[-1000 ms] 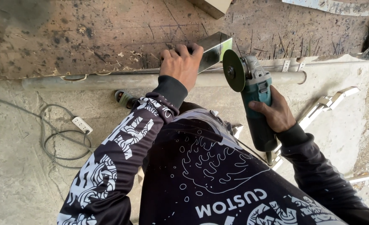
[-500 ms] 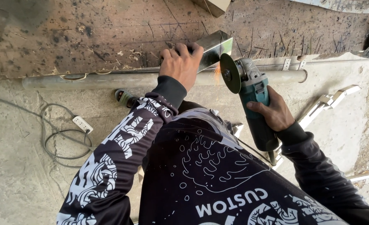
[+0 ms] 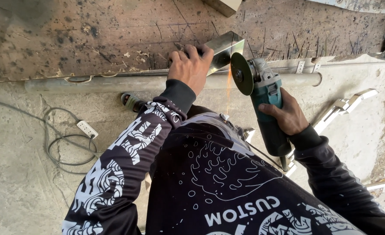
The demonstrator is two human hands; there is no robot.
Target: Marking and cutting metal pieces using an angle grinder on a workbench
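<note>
left hand point(image 3: 191, 66) pins the metal piece point(image 3: 222, 50) flat to steady it; right hand point(image 3: 287, 114) wrapped round the grinder point(image 3: 262, 98), disc at its edge, sparks falling.

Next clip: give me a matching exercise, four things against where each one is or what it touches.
Things:
1. left hand
2. right hand
3. grinder disc
4. power strip

Places:
A. on the concrete floor, among looped cable
B. wrapped round the teal grinder body
C. pressing down on the shiny metal piece
D. at the metal piece's edge, sparks below

Pairs: 1-C, 2-B, 3-D, 4-A
</note>
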